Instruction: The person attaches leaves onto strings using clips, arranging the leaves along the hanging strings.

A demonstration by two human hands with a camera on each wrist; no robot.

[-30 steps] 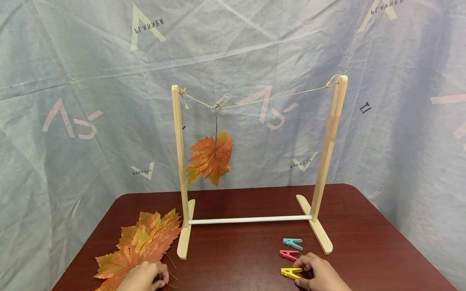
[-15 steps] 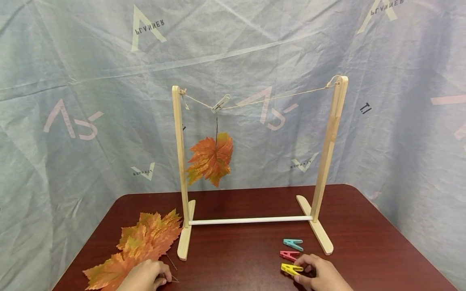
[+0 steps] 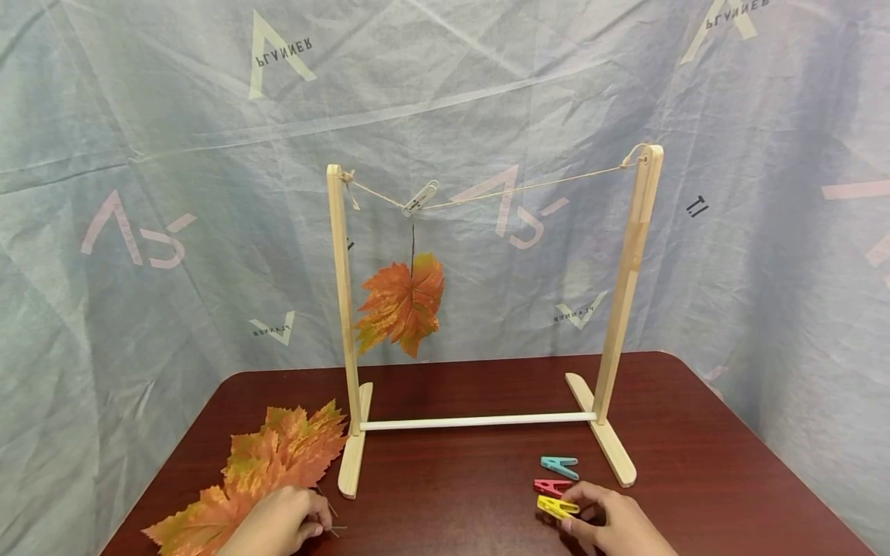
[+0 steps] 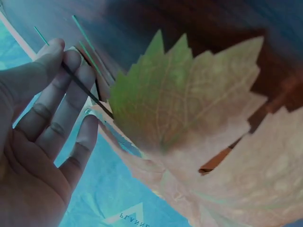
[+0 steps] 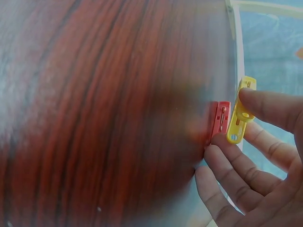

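My left hand (image 3: 281, 519) pinches the thin dark stem (image 4: 85, 89) of an orange-green artificial maple leaf (image 4: 184, 94) between thumb and index finger. That leaf lies with the pile of maple leaves (image 3: 278, 448) at the table's left. My right hand (image 3: 612, 519) holds a yellow clothespin (image 5: 241, 111) between thumb and fingers, its legs toward the hand. A red clothespin (image 5: 220, 119) lies just beyond the fingertips, and a teal clothespin (image 3: 559, 466) lies farther back. Another maple leaf (image 3: 406, 301) hangs by its stem below a white clothespin (image 3: 420, 198) on the string (image 3: 528, 186).
A wooden stand (image 3: 341, 293) with two posts and a white crossbar (image 3: 480, 422) stands mid-table, the string tied between its tops. The string dips at the white clothespin. A grey printed cloth (image 3: 487, 93) hangs behind the dark red table (image 3: 445, 479).
My left hand has shifted slightly up and right with the stem, and the front leaf has slid left. The yellow clothespin has risen a little in my right hand.
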